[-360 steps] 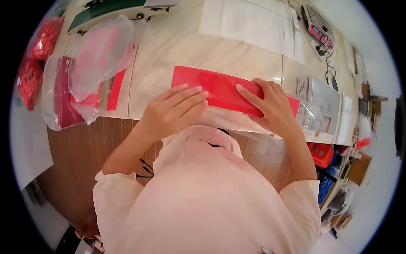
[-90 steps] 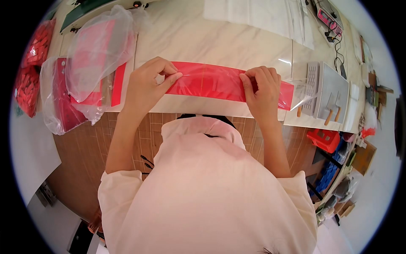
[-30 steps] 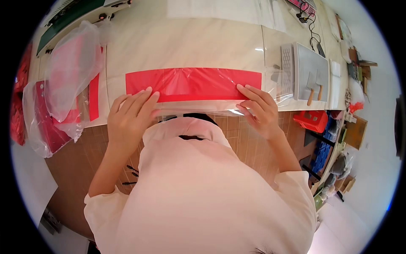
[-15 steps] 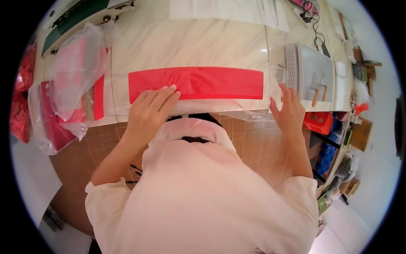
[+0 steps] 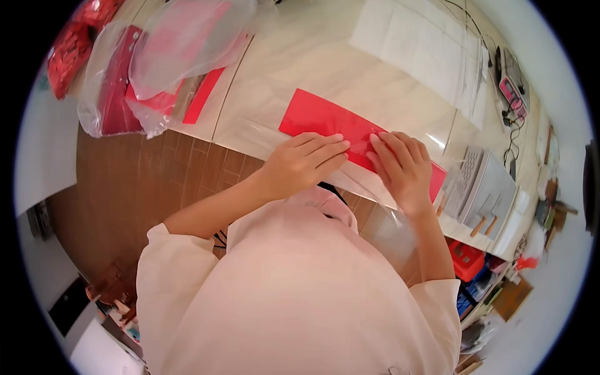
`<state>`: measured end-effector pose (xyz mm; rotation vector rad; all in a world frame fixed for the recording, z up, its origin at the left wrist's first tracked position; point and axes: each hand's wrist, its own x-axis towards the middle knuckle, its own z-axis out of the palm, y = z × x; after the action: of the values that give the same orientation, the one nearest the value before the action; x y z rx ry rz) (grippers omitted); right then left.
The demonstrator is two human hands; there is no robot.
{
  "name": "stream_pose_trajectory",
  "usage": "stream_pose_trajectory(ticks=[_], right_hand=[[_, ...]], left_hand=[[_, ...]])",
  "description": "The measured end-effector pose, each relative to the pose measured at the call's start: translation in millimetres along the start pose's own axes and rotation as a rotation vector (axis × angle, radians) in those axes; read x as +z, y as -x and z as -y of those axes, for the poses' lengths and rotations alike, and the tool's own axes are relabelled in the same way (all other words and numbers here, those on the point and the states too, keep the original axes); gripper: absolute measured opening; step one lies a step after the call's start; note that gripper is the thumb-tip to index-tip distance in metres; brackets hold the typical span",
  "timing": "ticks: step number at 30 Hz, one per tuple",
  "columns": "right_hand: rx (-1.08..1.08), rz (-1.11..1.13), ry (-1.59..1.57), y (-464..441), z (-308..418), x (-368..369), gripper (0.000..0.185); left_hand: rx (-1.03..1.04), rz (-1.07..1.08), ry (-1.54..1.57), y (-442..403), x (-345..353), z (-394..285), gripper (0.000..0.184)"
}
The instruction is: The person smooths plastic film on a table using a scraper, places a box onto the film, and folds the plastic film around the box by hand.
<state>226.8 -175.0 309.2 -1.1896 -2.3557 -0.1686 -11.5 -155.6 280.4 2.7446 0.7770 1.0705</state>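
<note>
A long, flat red strip (image 5: 315, 114) lies near the table's front edge, with clear plastic film (image 5: 369, 187) showing along its near side. My left hand (image 5: 304, 160) rests over the strip's near edge, fingers stretched out and tips on the red surface. Close beside it, my right hand (image 5: 403, 167) has its fingertips on the strip too, with the fingers slightly bent. Neither hand grips anything that I can see. Part of the strip is hidden beneath both hands.
Plastic bags with red and pink sheets (image 5: 187, 47) lie at the left end of the table (image 5: 269, 69). White sheets (image 5: 412, 47) are at the back. A grey board (image 5: 490, 197) with wooden-handled tools stands right, above a red basket (image 5: 465, 259).
My right hand has come in from the strip's right side onto its surface, close to my left hand. The camera view has turned, so the strip now appears slanted.
</note>
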Motion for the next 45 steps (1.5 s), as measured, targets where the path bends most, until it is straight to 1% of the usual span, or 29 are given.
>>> stream_pose_trajectory(ticks=[1, 3, 5, 6, 8, 9, 11, 12, 14, 17, 19, 20, 22, 23, 25, 26, 28, 30, 31, 33, 35, 36, 37, 39, 40, 41, 43, 44, 45], right_hand=[[-0.013, 0.001, -0.034, -5, 3, 3, 0.036], [-0.041, 0.034, -0.062, -8, 6, 6, 0.042], [0.007, 0.080, -0.092, -6, 7, 5, 0.047], [-0.006, 0.091, -0.087, -4, 4, 3, 0.047], [0.047, 0.111, -0.067, 3, -1, -4, 0.056], [0.043, 0.120, -0.056, 7, -2, -8, 0.056], [0.127, 0.251, -0.033, 15, -4, -17, 0.064], [0.144, 0.258, -0.012, 19, -5, -21, 0.064], [0.206, 0.293, -0.111, 24, -3, -25, 0.067], [0.229, 0.296, -0.132, 30, 2, -26, 0.066], [0.237, 0.274, -0.127, 33, 3, -26, 0.065], [0.233, 0.281, -0.127, 34, 3, -27, 0.064], [0.222, 0.292, -0.133, 37, 3, -27, 0.064], [0.218, 0.289, -0.127, 38, 2, -27, 0.063], [0.203, 0.275, -0.132, 40, 1, -23, 0.062], [0.204, 0.263, -0.138, 43, 2, -22, 0.061], [0.206, 0.245, -0.153, 46, 7, -24, 0.059], [0.299, 0.225, -0.150, 44, 12, -34, 0.044], [0.301, 0.222, -0.144, 55, 14, -35, 0.044], [0.770, -0.273, -0.140, 94, 23, -35, 0.032], [1.193, -0.720, -0.533, 122, 37, -26, 0.019], [1.366, -0.696, -0.642, 134, 42, -26, 0.035], [1.373, -0.703, -0.642, 137, 44, -23, 0.035], [1.674, -0.766, -0.745, 133, 46, -11, 0.037], [1.698, -0.823, -0.940, 131, 38, -8, 0.051], [1.694, -0.827, -1.081, 122, 32, -12, 0.057], [1.708, -0.811, -1.191, 97, 21, -20, 0.060], [1.693, -0.857, -1.109, 92, 19, -17, 0.054], [1.679, -0.832, -1.134, 95, 15, -13, 0.054]], left_hand=[[-0.005, -0.016, 0.006, 1, 1, -1, 0.022], [-0.022, -0.030, 0.007, 1, 1, -1, 0.021], [-0.037, -0.048, 0.011, 0, 2, -1, 0.019], [-0.021, -0.046, 0.002, 1, 3, 0, 0.018], [-0.008, -0.058, -0.001, 2, 4, 1, 0.017], [0.002, -0.039, 0.013, 2, 4, 2, 0.016], [0.026, -0.029, 0.049, 2, 4, 3, 0.015], [0.028, -0.019, 0.060, 3, 4, 4, 0.016], [0.049, -0.005, 0.100, 4, 5, 5, 0.017], [0.064, 0.034, 0.119, 4, 0, 7, 0.020], [0.016, 0.039, 0.041, 3, -5, 7, 0.029], [0.024, 0.041, 0.045, 3, -6, 8, 0.029], [-0.058, 0.054, -0.092, 3, -9, 7, 0.037], [-0.065, 0.056, -0.096, 4, -8, 5, 0.037], [-0.148, 0.065, -0.101, 3, -9, 6, 0.044], [-0.151, 0.070, -0.113, 2, -11, 7, 0.044], [-0.109, 0.165, -0.126, 0, -13, 6, 0.047], [-0.106, 0.174, -0.146, 0, -14, 7, 0.048], [-0.106, 0.173, -0.156, -1, -13, 7, 0.050], [-0.109, 0.156, -0.146, -1, -12, 7, 0.049], [-0.101, 0.142, -0.132, -1, -9, 7, 0.048], [-0.110, 0.136, -0.118, 1, -8, 8, 0.048], [-0.122, 0.136, -0.110, 3, -8, 8, 0.047], [-0.109, 0.150, -0.120, 2, -9, 8, 0.047], [-0.107, 0.156, -0.131, 2, -12, 7, 0.046], [-0.122, 0.167, -0.165, 3, -13, 6, 0.046], [-0.118, 0.156, -0.126, 3, -12, 5, 0.046], [-0.137, 0.156, -0.155, 4, -12, 5, 0.046], [-0.134, 0.147, -0.135, 4, -12, 5, 0.044]])
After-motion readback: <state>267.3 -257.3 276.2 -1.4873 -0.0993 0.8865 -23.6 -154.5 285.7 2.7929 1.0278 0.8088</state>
